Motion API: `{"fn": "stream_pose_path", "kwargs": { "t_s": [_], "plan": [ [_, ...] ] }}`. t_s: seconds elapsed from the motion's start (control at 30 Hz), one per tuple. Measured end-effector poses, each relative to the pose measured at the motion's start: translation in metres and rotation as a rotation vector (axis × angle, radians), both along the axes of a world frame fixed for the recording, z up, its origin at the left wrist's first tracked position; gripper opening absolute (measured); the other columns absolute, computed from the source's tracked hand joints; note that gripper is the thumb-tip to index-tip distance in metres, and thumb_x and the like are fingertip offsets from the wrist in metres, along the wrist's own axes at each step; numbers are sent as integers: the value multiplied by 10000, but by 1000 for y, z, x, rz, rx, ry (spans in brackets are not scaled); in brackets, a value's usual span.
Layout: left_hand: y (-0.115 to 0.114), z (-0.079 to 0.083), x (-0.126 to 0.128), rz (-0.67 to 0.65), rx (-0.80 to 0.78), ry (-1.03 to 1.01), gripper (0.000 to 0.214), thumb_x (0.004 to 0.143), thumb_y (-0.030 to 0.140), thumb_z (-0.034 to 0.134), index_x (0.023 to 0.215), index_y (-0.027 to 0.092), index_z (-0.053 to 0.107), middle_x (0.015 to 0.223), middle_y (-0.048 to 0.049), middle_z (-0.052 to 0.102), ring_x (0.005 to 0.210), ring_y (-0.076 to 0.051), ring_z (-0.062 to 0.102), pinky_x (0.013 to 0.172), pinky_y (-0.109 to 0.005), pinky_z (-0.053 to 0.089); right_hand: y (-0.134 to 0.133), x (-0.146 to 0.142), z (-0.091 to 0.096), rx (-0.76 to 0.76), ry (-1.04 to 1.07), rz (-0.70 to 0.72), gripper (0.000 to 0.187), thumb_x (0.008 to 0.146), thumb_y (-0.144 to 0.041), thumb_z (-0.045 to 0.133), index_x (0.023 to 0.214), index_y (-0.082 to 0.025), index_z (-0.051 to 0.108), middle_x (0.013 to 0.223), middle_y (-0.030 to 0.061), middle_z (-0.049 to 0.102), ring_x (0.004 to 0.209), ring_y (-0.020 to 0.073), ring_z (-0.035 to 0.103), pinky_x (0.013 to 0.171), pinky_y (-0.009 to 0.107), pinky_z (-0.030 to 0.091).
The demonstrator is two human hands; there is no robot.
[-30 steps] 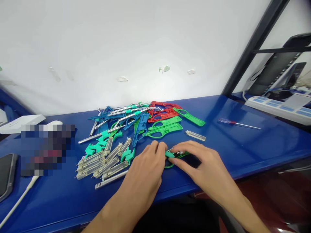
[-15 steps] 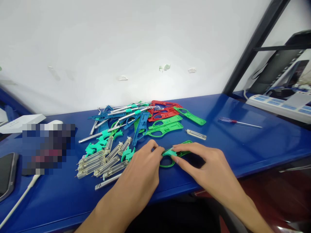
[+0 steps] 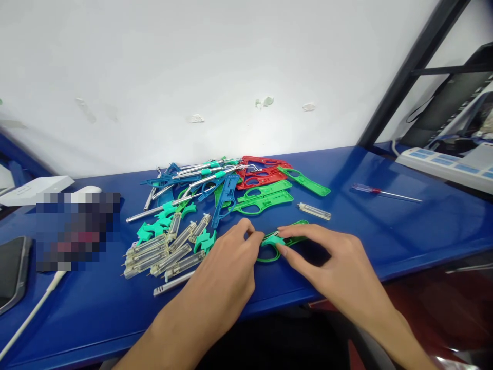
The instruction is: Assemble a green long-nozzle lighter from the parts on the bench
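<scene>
A green lighter handle half (image 3: 266, 260) lies near the table's front edge, between my two hands. My left hand (image 3: 231, 264) is closed on its left end; the fingertips are partly hidden. A teal trigger (image 3: 273, 240) sits at the loop of that handle half, with thin metal wire beside it. My right hand (image 3: 339, 257) pinches the trigger between thumb and index finger. Just beyond lies a single clear fuel tank (image 3: 315, 211). Left of my left hand are several more clear fuel tanks (image 3: 146, 257) and loose teal triggers (image 3: 154, 228).
Behind my hands lie green handle halves (image 3: 265, 203), red ones (image 3: 265, 177), blue ones (image 3: 227, 198) and silver lighter tubes (image 3: 146, 213). A screwdriver (image 3: 375, 191) lies to the right, near a white power strip (image 3: 442, 163). At the left are a phone (image 3: 13, 272) and a white cable (image 3: 34, 308).
The view has shifted slightly, so everything sits a little to the right. Both hands keep their hold, with only small finger movement at the trigger.
</scene>
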State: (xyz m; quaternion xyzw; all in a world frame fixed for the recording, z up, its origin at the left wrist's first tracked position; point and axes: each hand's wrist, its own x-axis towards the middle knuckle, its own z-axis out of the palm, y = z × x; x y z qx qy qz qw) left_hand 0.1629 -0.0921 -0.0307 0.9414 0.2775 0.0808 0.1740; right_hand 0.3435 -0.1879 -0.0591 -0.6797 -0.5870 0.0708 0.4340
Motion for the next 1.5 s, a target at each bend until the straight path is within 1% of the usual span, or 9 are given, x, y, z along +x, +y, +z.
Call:
{"fn": "stream_pose_path", "kwargs": {
  "t_s": [0.27, 0.37, 0.47, 0.6, 0.8, 1.03, 1.27, 1.4, 1.5],
  "plan": [
    [1, -8, 5, -3, 99, -8, 362, 971, -22, 331, 1049, 174, 625, 1080, -71, 573, 916, -219, 610, 796, -369, 529, 0, -1, -1, 26, -50, -9, 108, 932, -297, 730, 1033, -304, 766, 1058, -26, 831, 981, 231, 781, 923, 351, 601],
    [0, -9, 4, -2, 134, -10, 355, 987, -5, 319, 1037, 179, 618, 1048, -68, 558, 864, -215, 595, 746, -356, 513, 1, 0, -2, 30, -65, -20, 105, 933, -297, 736, 1032, -305, 767, 1041, -26, 833, 960, 231, 785, 898, 343, 607],
    [1, -9, 5, 3, 129, -17, 341, 992, 1, 313, 1035, 187, 594, 1012, -58, 546, 830, -215, 585, 718, -356, 492, 2, 0, -3, 29, -78, -19, 105, 939, -299, 733, 1039, -303, 766, 1036, -18, 834, 945, 235, 789, 876, 343, 612],
    [1, -8, 7, 17, 107, -79, 319, 978, -9, 324, 1108, 207, 520, 1029, -46, 570, 886, -235, 608, 739, -378, 484, 4, -2, -6, 82, -117, -20, 90, 944, -267, 735, 1030, -281, 755, 1012, -18, 829, 920, 219, 785, 856, 328, 602],
    [0, -10, 7, 25, 101, -142, 284, 960, -11, 334, 1013, 248, 439, 959, -8, 571, 818, -222, 602, 690, -359, 446, 5, -2, -9, 97, -148, 3, 94, 953, -253, 747, 1044, -274, 730, 1036, -38, 813, 955, 177, 764, 857, 286, 558],
    [2, -11, 6, 42, 101, -145, 325, 921, -36, 349, 1026, 259, 433, 960, 0, 577, 820, -223, 619, 691, -352, 436, 4, -1, -10, 104, -126, 35, 118, 943, -230, 767, 1046, -267, 723, 1033, -44, 799, 955, 154, 746, 882, 263, 532],
    [1, -10, 8, 72, 93, -118, 322, 923, -23, 349, 1041, 251, 468, 983, -20, 594, 846, -243, 641, 711, -377, 480, 5, -2, -10, 116, -156, 60, 100, 934, -219, 773, 1029, -242, 753, 1035, -16, 792, 951, 175, 739, 901, 285, 539],
    [-1, -11, 8, 69, 93, -74, 377, 906, -43, 325, 1092, 228, 510, 1020, -51, 606, 885, -257, 653, 766, -418, 528, 5, -3, -11, 163, -188, 111, 127, 976, -185, 706, 1042, -242, 799, 1079, 5, 787, 981, 175, 730, 905, 271, 547],
    [-1, -11, 8, 80, 92, -55, 402, 888, -53, 321, 1100, 212, 537, 1069, -81, 617, 946, -274, 664, 809, -449, 556, 5, -3, -11, 156, -202, 130, 172, 1006, -203, 662, 1061, -247, 818, 1109, 12, 791, 984, 181, 733, 896, 282, 558]
  ]
}}
